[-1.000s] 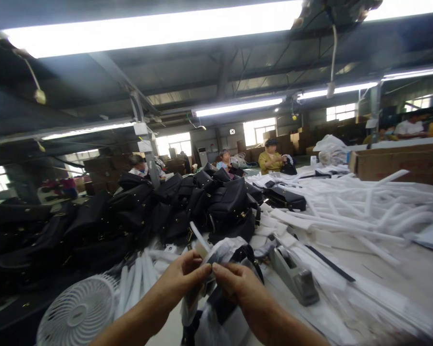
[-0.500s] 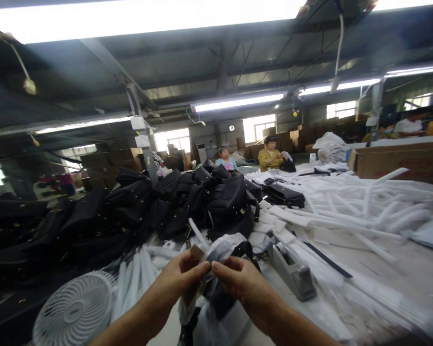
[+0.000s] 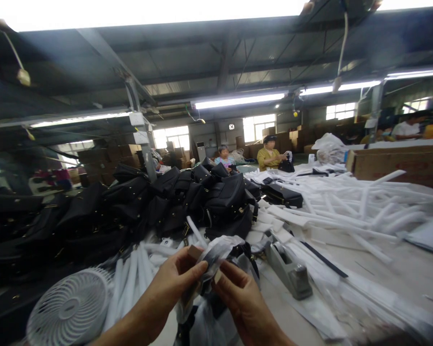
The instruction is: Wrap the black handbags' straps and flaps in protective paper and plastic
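Lower centre of the head view: left hand and right hand both pinch crinkly translucent plastic wrap around something black. Wedge-shaped grey tape dispenser to the right, round slatted white fan lower left.

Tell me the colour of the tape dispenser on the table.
Grey. The tape dispenser shows best in the head view.
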`<state>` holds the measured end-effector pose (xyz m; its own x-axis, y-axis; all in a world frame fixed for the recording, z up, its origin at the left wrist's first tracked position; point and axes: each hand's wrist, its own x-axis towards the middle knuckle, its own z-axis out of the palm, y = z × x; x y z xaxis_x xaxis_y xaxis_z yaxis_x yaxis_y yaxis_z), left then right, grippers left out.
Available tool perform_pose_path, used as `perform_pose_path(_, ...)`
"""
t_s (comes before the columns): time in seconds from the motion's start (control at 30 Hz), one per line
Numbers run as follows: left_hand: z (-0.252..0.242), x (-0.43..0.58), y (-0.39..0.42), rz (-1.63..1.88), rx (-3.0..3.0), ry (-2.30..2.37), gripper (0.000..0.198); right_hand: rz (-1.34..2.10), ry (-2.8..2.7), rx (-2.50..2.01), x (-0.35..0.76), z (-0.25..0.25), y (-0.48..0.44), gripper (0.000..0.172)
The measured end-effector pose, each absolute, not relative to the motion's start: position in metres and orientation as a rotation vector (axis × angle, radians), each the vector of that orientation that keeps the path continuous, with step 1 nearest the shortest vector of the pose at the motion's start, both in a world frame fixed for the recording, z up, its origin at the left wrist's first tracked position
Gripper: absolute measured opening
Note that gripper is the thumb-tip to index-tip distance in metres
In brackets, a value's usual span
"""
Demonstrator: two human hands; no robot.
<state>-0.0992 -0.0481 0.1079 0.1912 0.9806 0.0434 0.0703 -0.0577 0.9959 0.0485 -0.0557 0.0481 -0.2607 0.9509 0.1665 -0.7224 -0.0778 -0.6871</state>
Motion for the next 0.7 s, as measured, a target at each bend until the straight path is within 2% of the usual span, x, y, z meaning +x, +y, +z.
perform_pose_path(0.2, 0.092, -0.094, -0.047, 1.172, 1.44, 1.088, 0.035, 1.374, -0.789, -0.582, 0.029, 0.022, -0.047, 0.041)
perform_pose_path(0.33, 0.084, -0.089, -0.049, 1.309, 1.39, 1.144, 0.035, 1.249, -0.83, -0.651, 0.022, 0.023, -0.045, 0.041)
perform_pose_path(0.7, 0.078, -0.09, -0.057, 1.35, 1.479, 1.2, 0.029, 1.206, -0.917, -0.728, 0.023, 0.035, -0.051, 0.033)
